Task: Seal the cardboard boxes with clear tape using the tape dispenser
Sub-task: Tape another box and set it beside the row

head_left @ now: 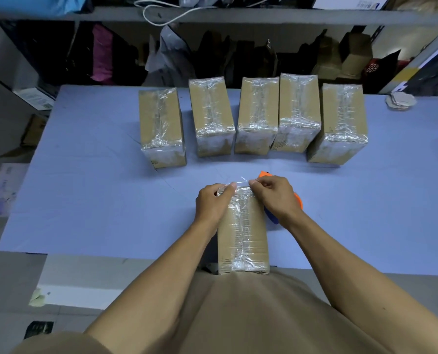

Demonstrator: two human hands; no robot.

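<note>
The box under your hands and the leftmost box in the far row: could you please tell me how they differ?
The near box lies at the table's front edge, overhanging it, while the leftmost box sits farther back in the row. The left hand and right hand both press tape at the near box's far end; the leftmost box is untouched. The near box looks narrower. Both are brown cardboard with clear tape down the middle.
</note>
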